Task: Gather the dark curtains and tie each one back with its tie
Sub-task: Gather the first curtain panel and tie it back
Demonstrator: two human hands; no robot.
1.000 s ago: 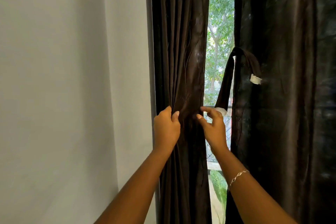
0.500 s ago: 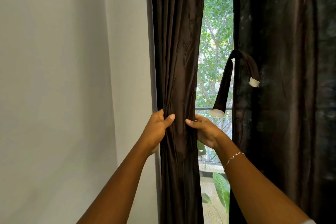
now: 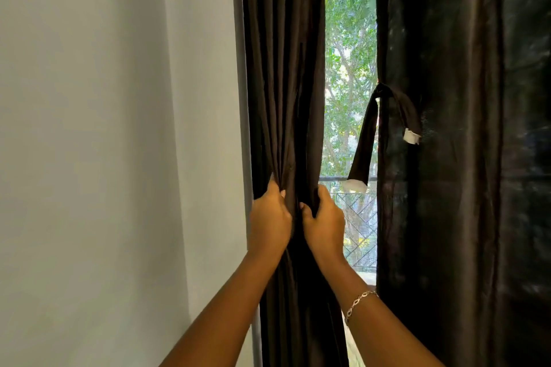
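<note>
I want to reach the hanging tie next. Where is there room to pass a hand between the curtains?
The open strip of window lies between the left curtain and right curtain. It is crowded lower down, where both hands clutch the left curtain and the tie dangles.

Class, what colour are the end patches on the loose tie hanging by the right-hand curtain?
White, on a dark brown tie; seen clearly in the head view.

Left dark brown pleated curtain: top and hem cut off. Fingertips of both hands buried in its folds. Right dark curtain: edge cropped.
</note>
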